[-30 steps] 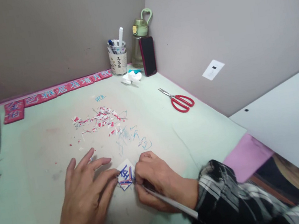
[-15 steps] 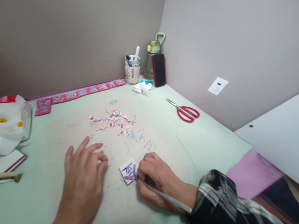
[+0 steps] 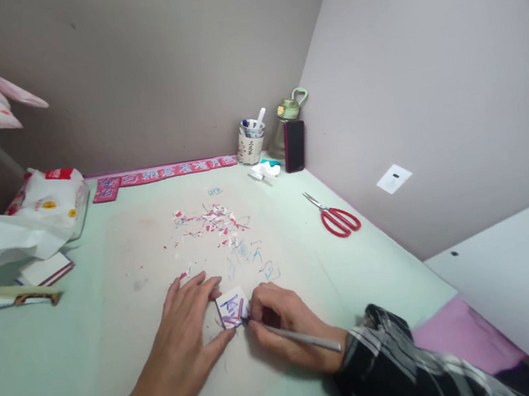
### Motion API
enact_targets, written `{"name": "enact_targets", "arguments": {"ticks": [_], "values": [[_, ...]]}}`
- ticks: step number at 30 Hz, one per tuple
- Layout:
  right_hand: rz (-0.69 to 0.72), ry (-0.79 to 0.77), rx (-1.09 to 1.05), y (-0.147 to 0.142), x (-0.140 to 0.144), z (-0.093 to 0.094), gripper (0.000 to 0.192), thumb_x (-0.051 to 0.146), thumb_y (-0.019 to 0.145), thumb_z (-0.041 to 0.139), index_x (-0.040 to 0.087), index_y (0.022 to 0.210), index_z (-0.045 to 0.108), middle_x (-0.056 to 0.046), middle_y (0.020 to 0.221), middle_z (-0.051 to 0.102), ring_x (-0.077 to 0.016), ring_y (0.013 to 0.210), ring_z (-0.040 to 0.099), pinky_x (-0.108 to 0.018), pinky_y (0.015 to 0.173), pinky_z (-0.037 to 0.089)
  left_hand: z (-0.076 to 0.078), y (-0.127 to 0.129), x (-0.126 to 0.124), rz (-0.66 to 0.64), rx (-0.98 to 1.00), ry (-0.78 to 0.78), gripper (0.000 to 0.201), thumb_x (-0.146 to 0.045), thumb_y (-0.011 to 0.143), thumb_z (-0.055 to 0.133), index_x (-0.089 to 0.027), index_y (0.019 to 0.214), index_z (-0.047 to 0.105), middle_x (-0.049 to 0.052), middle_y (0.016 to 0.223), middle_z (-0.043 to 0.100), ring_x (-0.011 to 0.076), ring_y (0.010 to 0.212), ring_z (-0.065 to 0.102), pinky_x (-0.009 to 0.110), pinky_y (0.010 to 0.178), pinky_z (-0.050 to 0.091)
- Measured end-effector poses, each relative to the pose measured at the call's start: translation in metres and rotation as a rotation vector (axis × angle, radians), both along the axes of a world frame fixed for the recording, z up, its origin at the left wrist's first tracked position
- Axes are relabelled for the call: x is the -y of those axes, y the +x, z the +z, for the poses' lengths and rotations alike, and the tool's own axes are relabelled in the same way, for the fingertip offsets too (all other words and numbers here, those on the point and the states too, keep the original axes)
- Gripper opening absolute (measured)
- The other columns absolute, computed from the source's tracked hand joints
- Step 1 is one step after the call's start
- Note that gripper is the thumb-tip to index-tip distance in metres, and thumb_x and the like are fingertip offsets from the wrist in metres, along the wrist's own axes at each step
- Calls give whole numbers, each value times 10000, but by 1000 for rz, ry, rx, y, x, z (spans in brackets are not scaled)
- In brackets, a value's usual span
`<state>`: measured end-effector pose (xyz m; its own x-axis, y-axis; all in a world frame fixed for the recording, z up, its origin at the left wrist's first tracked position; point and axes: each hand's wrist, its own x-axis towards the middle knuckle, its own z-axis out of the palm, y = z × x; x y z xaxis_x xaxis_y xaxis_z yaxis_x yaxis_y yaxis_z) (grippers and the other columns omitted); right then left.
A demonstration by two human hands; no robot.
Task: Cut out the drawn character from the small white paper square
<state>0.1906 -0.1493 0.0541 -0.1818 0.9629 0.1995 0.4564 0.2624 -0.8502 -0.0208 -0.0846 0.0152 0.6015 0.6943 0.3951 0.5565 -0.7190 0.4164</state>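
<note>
Pale green desk mat (image 3: 42, 357) fills the corner. At 6 o'clock, left hand (image 3: 186, 333) lies flat, fingers spread, pinning the small paper square (image 3: 232, 308); right hand (image 3: 285, 319) clamps a craft knife (image 3: 296, 339). Best to cut slowly, blade clear of those fingertips.

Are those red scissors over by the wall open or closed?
Nearly closed. The red scissors lie flat on the green table, blades together in one narrow point, the two handle loops side by side.
</note>
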Motion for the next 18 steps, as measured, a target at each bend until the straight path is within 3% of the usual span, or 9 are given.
{"name": "enact_targets", "arguments": {"ticks": [4,7,18], "values": [[-61,-174,-207,11,-11,1,149,189,805,569,219,728,444,46,680,477,-119,635,416,-243,579,348,3,2,-2,34,17,27,467,-360,904,617,-225,1330,480,114,1329,669,317,1316,587,570,1167,397],[-140,-166,-234,13,-17,0,154,188,804,582,213,722,454,36,694,507,-126,662,442,-250,600,366,4,4,-2,36,11,37,431,-352,913,605,-220,1305,485,111,1295,674,317,1298,588,573,1157,390],[-149,-115,-78,11,-20,-3,127,182,810,561,212,717,481,4,725,563,-136,652,479,-275,609,377,0,7,0,4,-47,38,408,-321,918,598,-207,1299,509,92,1189,637,318,1351,481,553,1200,232]]}}
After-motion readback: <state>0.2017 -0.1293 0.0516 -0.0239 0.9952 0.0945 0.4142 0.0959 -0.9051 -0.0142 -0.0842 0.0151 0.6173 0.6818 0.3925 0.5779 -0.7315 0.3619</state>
